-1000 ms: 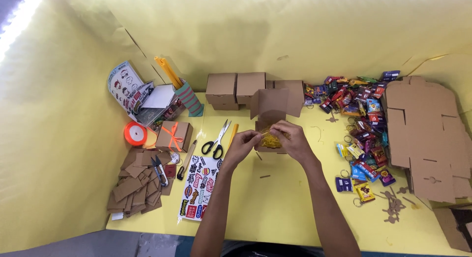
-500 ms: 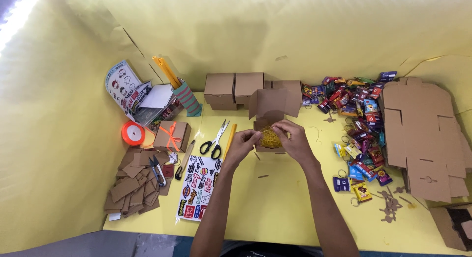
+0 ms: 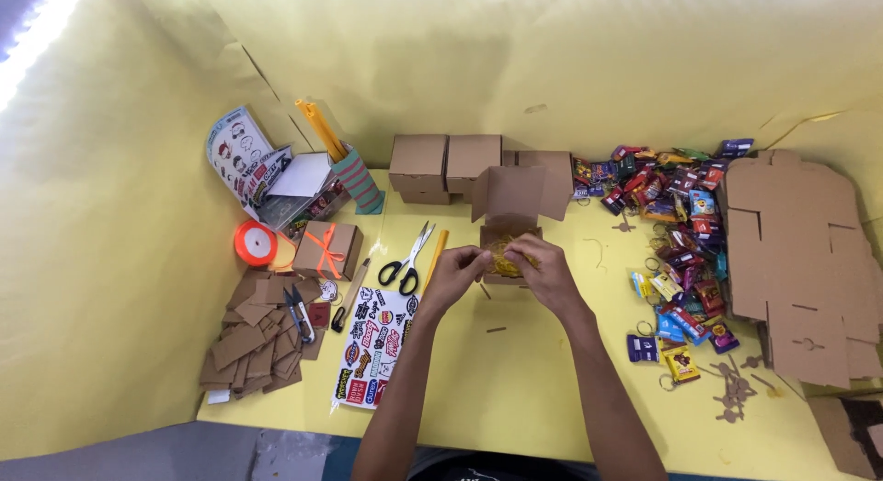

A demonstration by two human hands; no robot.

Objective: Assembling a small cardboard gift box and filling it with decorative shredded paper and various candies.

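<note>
A wad of yellow shredded filler [image 3: 504, 256] sits in the mouth of an open box [image 3: 511, 225] at the middle of the yellow table [image 3: 515, 389], its flaps folded back so the hands can get in. The left hand [image 3: 452, 275] and right hand [image 3: 544, 271] meet over it, fingertips pinching strands from both sides. Scissors [image 3: 406, 260] lie just left, within easy reach, beside a sticker sheet [image 3: 372, 349]. Closed boxes [image 3: 446, 166] stand behind; a ribboned box [image 3: 327, 249] and an orange ribbon spool [image 3: 256, 243] sit further left. Wrapped sweets [image 3: 676, 237] are heaped to the right, by flat cardboard blanks [image 3: 800, 260]
</note>
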